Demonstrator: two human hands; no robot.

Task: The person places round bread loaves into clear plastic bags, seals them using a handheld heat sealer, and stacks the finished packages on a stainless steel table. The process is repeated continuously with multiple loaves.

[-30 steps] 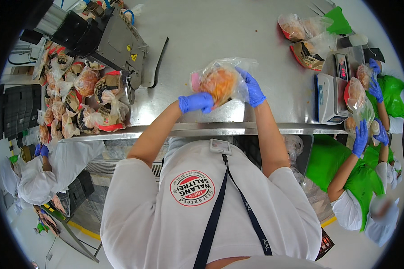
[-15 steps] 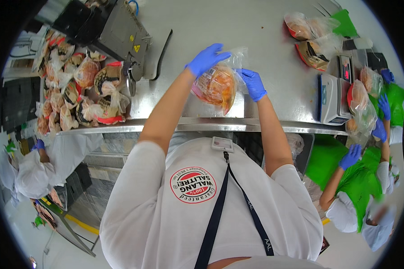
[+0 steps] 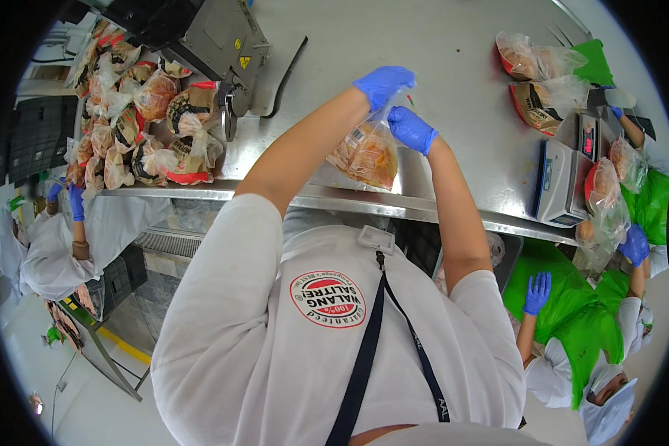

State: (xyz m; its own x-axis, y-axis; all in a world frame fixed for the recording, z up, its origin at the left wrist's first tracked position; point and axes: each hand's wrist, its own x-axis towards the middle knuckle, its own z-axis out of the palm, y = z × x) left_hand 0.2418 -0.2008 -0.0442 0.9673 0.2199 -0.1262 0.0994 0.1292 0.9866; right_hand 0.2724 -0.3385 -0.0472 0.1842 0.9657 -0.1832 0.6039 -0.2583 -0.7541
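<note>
A clear plastic bag of orange-coloured meat [image 3: 366, 157] rests on the steel table near its front edge, its top gathered upward. My left hand [image 3: 384, 85], in a blue glove, is closed around the far end of the bag's neck. Just below it and to the right, my blue-gloved right hand [image 3: 412, 130] pinches the gathered plastic on the near side. The fingertips of both hands are partly hidden by the hands themselves.
A grey machine [image 3: 219, 44] with a black curved bar [image 3: 286, 78] stands left of my hands. Filled bags [image 3: 152, 111] are heaped at the table's left end. On the right are a scale [image 3: 561, 182], more bags [image 3: 539, 104] and co-workers in green aprons [image 3: 572, 312].
My hands have come together at the bag's top, and its loose opening is now bunched. My left hand has moved right and away from me. The view has shifted slightly.
</note>
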